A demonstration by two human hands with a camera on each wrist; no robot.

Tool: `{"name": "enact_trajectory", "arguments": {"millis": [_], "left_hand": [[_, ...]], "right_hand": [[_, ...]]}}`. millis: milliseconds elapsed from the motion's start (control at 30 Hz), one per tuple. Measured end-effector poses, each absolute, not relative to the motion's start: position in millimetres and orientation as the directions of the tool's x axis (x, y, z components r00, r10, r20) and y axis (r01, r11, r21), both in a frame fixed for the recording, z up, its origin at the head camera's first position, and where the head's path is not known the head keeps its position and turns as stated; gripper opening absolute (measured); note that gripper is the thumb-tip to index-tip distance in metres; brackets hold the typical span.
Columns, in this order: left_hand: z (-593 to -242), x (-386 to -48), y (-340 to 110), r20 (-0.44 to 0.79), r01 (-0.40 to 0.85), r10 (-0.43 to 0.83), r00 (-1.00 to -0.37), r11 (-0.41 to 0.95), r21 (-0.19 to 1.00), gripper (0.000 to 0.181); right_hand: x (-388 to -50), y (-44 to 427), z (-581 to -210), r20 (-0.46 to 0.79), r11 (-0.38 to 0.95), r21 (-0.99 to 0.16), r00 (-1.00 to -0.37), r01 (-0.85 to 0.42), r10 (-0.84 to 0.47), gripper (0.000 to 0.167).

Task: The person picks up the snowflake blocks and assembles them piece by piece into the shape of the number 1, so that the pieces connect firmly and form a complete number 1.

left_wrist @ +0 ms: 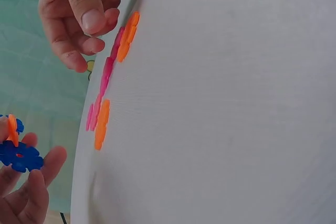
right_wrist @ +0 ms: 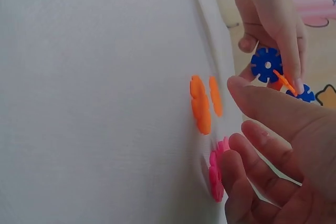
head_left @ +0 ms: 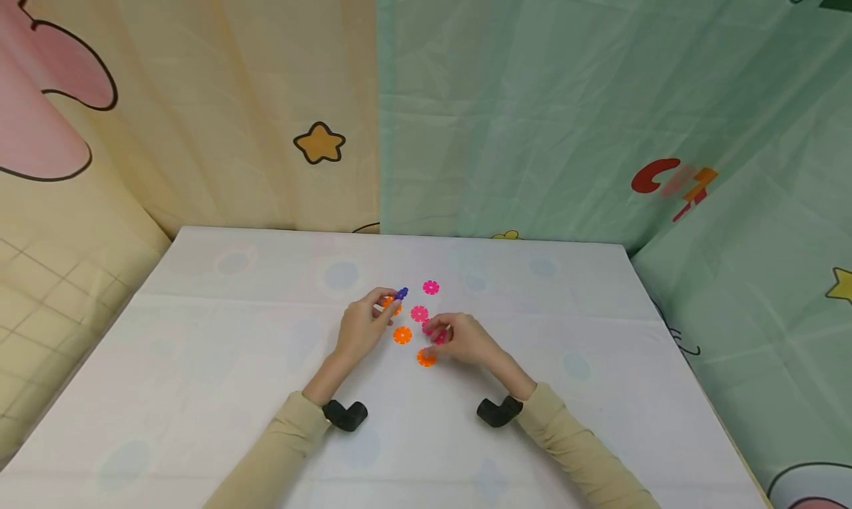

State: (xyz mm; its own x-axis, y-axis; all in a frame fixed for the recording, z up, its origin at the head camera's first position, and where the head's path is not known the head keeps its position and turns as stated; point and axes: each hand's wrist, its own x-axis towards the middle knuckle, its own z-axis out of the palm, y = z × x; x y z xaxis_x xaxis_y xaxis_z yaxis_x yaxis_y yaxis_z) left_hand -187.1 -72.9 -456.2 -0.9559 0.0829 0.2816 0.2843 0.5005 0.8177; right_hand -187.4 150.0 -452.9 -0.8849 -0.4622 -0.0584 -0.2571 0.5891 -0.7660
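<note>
My left hand pinches joined flower-shaped discs, blue ones with an orange one between them, held above the table. In the left wrist view a blue disc shows below the thumb. Over the right-hand part of the loose pieces hovers my right hand, fingers loosely bent with nothing visible between them. An orange disc lies by its thumb, and pink discs are partly hidden under its fingers. Another orange disc lies between the hands.
Further pink discs lie on the white-covered table, beyond and between the hands. Printed curtains hang behind the table's far edge and along both sides. Each wrist wears a black device.
</note>
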Motion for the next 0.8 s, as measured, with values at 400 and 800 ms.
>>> {"name": "enact_trajectory", "arguments": {"millis": [400, 800], "left_hand": [[-457.3, -189.5, -74.0, 0.319, 0.315, 0.079, -0.945, 0.496, 0.809, 0.020], [-458.4, -190.4, -73.7, 0.321, 0.309, 0.067, -0.945, 0.515, 0.800, 0.018]], "right_hand": [[-183.4, 150.9, -456.2, -0.085, 0.635, -0.712, -0.861, -0.300, -0.502, 0.031], [-185.0, 157.0, -457.7, -0.058, 0.597, -0.729, -0.838, -0.336, -0.542, 0.020]]}}
